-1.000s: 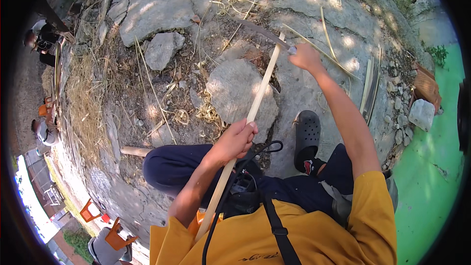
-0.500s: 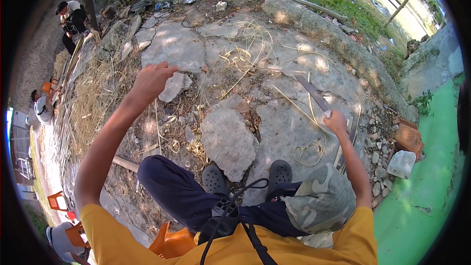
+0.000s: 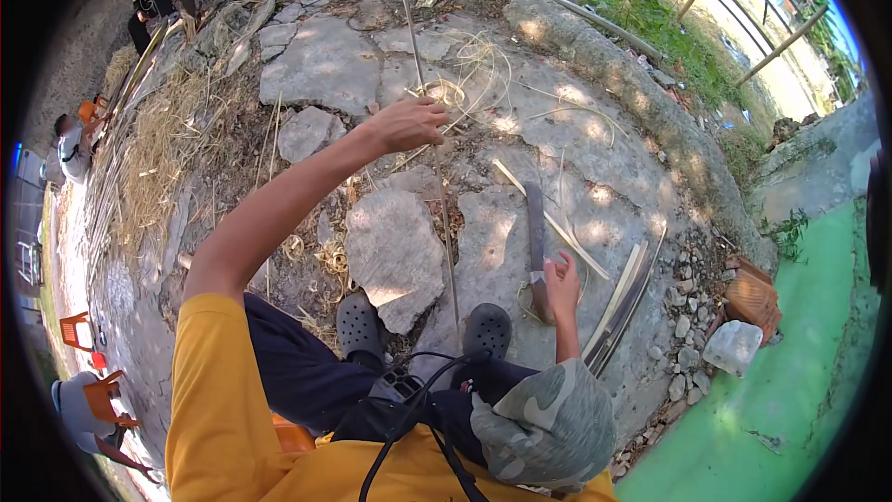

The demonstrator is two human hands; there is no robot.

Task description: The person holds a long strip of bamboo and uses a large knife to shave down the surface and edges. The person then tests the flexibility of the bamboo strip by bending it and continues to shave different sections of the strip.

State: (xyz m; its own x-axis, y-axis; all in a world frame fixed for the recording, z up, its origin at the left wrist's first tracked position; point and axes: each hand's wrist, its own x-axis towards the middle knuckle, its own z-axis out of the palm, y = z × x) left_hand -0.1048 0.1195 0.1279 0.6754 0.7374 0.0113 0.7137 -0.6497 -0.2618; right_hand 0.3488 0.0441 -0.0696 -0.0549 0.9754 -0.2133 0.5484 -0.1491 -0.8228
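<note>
My left hand [image 3: 409, 125] reaches over the middle of the broken concrete, its fingers closed around a long thin strip [image 3: 404, 9] that looks like cane or bamboo. The strip runs from the far edge, past my hand, down toward my shoes. At the right, my right hand [image 3: 562, 286] is beside the handle of a large knife [image 3: 536, 232], fingers loosely apart. The knife seems to lie on the concrete, its blade pointing away from me. A pale split strip [image 3: 581, 246] crosses behind the blade. Curled shavings [image 3: 446, 91] lie near my left hand.
Several long strips [image 3: 623, 302] lie right of my right hand. A loose stone slab [image 3: 395, 256] lies before my shoes [image 3: 488, 330]. Rubble, a white block [image 3: 732, 348] and a brown brick [image 3: 754, 297] border the green surface [image 3: 780, 409]. People sit at the far left.
My left hand has moved right and taken hold of the long thin strip. My right hand has come nearer and let go of the knife, which now lies down. My view has shifted.
</note>
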